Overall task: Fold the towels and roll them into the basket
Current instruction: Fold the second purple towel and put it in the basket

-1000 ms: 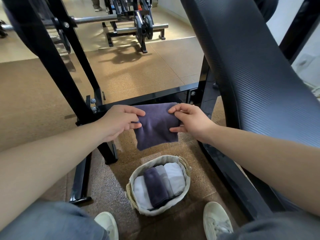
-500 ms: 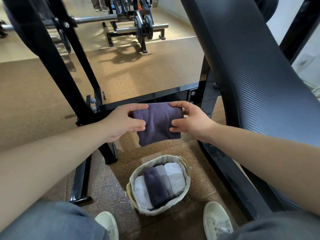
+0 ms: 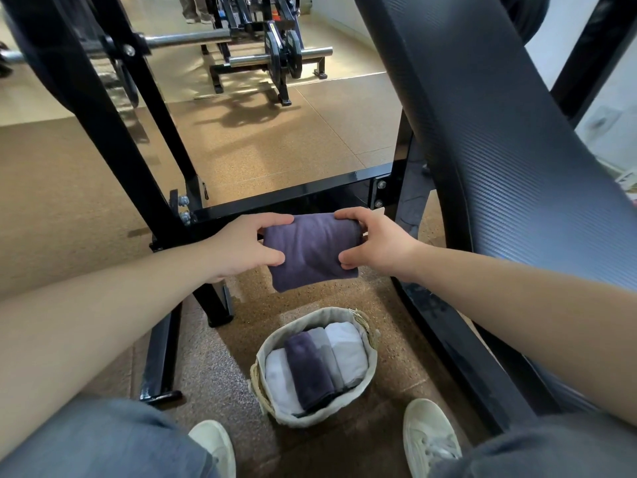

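Observation:
A folded dark purple towel hangs in the air between my hands, above the basket. My left hand pinches its left edge between thumb and fingers. My right hand grips its right edge the same way. Below, on the floor between my shoes, stands a round pale basket. It holds several rolled towels side by side: a white one, a dark purple one, a grey one and another white one.
A black padded bench back slants along the right. Black steel frame legs and a crossbar stand just beyond my hands. My shoes flank the basket. A barbell rack stands far back on the cork floor.
The hanging towel has become shorter and thicker as both hands turned its top edge over. My hands have drawn a little closer together. The basket has not moved.

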The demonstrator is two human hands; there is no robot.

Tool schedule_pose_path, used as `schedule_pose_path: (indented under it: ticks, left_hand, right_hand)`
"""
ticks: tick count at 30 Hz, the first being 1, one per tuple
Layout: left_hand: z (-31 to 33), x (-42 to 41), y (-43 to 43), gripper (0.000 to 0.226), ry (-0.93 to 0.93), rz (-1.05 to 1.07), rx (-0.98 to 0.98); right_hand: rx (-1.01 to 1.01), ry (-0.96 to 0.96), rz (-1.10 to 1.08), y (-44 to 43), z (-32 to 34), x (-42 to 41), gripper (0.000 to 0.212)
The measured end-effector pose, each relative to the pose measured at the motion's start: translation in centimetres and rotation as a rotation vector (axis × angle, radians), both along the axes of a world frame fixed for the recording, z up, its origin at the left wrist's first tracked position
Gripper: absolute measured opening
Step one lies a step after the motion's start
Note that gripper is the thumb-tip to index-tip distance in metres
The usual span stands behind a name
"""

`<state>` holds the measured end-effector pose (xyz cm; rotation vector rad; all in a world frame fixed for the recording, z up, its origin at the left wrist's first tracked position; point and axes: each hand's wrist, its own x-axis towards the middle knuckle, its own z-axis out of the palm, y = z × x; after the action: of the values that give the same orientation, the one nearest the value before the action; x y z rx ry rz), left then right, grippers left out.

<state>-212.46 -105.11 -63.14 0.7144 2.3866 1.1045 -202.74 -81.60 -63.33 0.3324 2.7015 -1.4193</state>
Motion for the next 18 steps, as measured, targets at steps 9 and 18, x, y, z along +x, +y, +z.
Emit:
schedule_pose_path:
  ticks: [9,18]
  left_hand:
    - [0.6,0.4,0.8,0.076,0.262,-0.003,-0.179]
    - [-0.1,0.1,0.5,0.049,0.387,-0.100,-0.331]
  right_hand:
    - [-0.085,0.029,-0.049,-0.1,-0.4,-0.1,0.060]
    - [0.020,-0.027,0.085,0.0,-0.5,-0.1,0.027]
